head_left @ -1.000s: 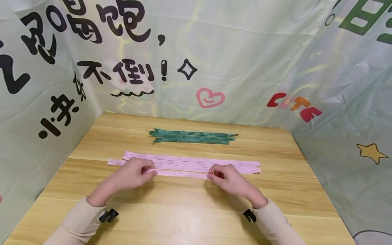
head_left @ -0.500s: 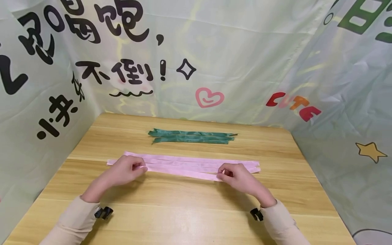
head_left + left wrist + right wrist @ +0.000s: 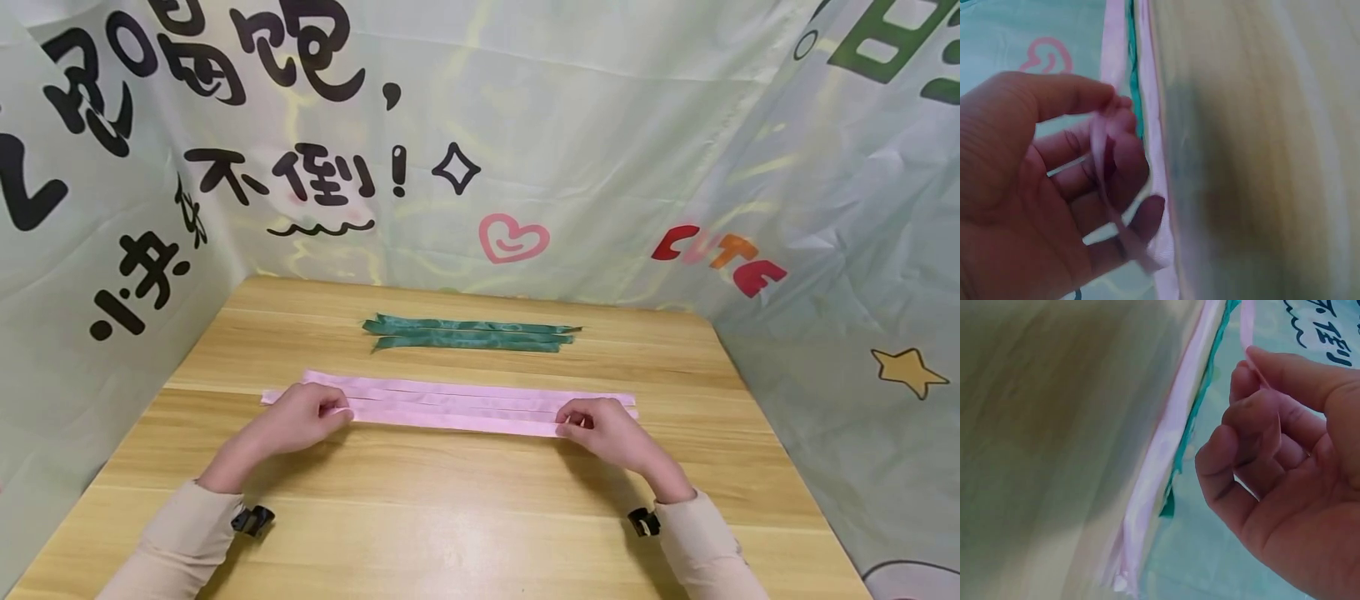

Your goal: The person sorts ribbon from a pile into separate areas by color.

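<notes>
A pink ribbon [image 3: 450,420] is stretched between my two hands, nearest to me. My left hand [image 3: 307,417] pinches it near its left end; in the left wrist view the ribbon's loose tail [image 3: 1099,169] hangs down across the fingers. Near the other end, thumb and fingertips of my right hand [image 3: 603,429] pinch it too, and the right wrist view shows that hand [image 3: 1272,437] with the ribbon [image 3: 1247,325] running taut upward. Just behind, several more pink ribbons [image 3: 480,394] lie flat side by side, their left and right ends partly covered by my hands.
Farther back on the wooden table [image 3: 450,517] lies a bundle of dark green ribbons [image 3: 472,336], parallel to the pink ones. Printed cloth walls [image 3: 600,150] enclose the table at the back and both sides. Black clips [image 3: 253,521] sit at both sleeve cuffs.
My hands have slid apart, the left leftward and the right rightward, lengthening the ribbon stretch between them. The ribbon, slanted half a second ago, now runs nearly in line with the others.
</notes>
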Tool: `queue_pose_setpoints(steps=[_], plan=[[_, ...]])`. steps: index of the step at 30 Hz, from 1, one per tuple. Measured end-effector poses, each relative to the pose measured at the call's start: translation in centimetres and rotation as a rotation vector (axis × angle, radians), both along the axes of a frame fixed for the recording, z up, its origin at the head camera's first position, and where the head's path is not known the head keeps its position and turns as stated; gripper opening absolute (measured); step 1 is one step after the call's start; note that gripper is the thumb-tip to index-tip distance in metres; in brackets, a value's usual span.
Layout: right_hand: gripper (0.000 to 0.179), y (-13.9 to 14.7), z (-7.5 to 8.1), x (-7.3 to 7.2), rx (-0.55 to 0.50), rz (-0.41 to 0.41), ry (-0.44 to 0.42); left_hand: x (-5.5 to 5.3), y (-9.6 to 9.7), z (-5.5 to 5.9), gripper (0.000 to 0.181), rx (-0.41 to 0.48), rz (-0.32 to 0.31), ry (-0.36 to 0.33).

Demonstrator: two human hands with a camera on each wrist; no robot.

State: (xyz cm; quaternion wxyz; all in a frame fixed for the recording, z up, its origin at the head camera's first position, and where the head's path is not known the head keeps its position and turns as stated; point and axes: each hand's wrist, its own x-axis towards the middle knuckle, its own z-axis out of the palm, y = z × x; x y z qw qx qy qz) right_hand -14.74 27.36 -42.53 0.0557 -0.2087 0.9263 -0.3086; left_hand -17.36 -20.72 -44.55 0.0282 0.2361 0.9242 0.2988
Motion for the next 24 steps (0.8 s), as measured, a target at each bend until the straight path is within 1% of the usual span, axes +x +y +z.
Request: queue_pose_setpoints(steps=[6, 11, 18, 24], plan=[[0.004, 0.5, -0.7, -0.4, 0.034, -0.028, -0.009, -0.2, 0.0, -0.7, 0.018, -0.067, 0.051, 0.009], [0.005, 0.6, -1.3, -0.6, 0.049, -0.032, -0.012, -0.3, 0.1, -0.9, 0.018, -0.103, 0.085, 0.013], [0.006, 0.5, -1.4, -0.8, 0.072, -0.028, 0.001, -0.2, 0.3, -0.7, 0.015, -0.121, 0.088, 0.004], [0.007, 0.5, -1.5, -0.9, 0.076, -0.048, 0.014, -0.2, 0.3, -0.8, 0.016, -0.125, 0.094, 0.010]])
